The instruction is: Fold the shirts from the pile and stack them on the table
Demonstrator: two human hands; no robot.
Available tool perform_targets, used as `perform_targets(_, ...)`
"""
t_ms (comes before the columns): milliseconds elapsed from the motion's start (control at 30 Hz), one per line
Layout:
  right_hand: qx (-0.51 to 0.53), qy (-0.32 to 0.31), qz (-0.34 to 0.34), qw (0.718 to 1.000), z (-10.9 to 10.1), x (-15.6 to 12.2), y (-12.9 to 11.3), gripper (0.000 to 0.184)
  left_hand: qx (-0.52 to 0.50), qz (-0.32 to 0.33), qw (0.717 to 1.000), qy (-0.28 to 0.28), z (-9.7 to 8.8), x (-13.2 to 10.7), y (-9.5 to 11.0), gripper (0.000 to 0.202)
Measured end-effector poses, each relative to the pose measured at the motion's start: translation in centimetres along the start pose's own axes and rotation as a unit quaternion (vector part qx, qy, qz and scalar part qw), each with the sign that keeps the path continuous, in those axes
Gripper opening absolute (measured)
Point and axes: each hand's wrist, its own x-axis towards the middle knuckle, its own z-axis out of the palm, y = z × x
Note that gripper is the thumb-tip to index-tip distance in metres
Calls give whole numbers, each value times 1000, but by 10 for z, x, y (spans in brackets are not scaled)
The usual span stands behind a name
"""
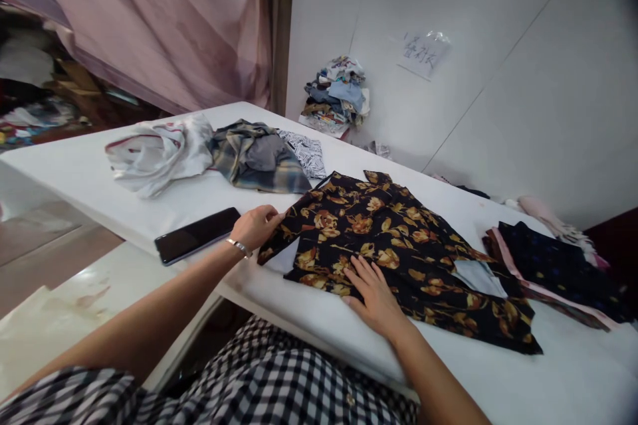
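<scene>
A black shirt (381, 229) with gold and brown flowers lies spread on the white table, its collar toward the far edge. One sleeve reaches left, where my left hand (256, 226) pinches its edge between thumb and fingers. My right hand (375, 293) rests flat on the near part of the shirt, fingers spread. A light grey patch (481, 277) shows within the shirt's right part; whether it is the table or cloth I cannot tell. Just left of my left hand is a dark phone (198, 235), lying flat.
Left on the white table (64, 163) lie a crumpled white garment (159, 153), a plaid shirt (259, 159) and a black-and-white printed cloth (306, 153). Folded dark and pink clothes (553, 269) are stacked at right. Behind the table rises a clothes pile (336, 96) against the wall.
</scene>
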Motion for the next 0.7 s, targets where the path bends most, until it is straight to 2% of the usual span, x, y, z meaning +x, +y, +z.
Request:
perform_targets(67, 10, 18, 1, 1000, -1, 1, -1, 51, -20, 37, 999, -5, -1, -16, 2, 38)
perform_targets(167, 24, 46, -11, 999, -3, 4, -5, 47, -57, 88, 993, -46, 2, -42, 4, 36)
perform_targets(333, 35, 66, -23, 997, -6, 19, -16, 44, -27, 134, 988, -67, 13, -71, 6, 34)
perform_targets(467, 48, 37, -31, 998, -2, 34, -24, 38, -2, 197, 978, -72, 20, -77, 10, 25)
perform_targets(567, 133, 57, -14, 989, 0, 40, -27, 26, 4, 194, 979, -59, 18, -73, 9, 22)
perform_targets(633, 230, 94, 28, 968, -3, 42, -28, 26, -5, 176, 983, -50, 15, -70, 6, 23)
perform_targets(700, 320, 124, 82, 936, -10, 43, -27, 26, -23, 164, 985, -44, 13, -68, 2, 25)
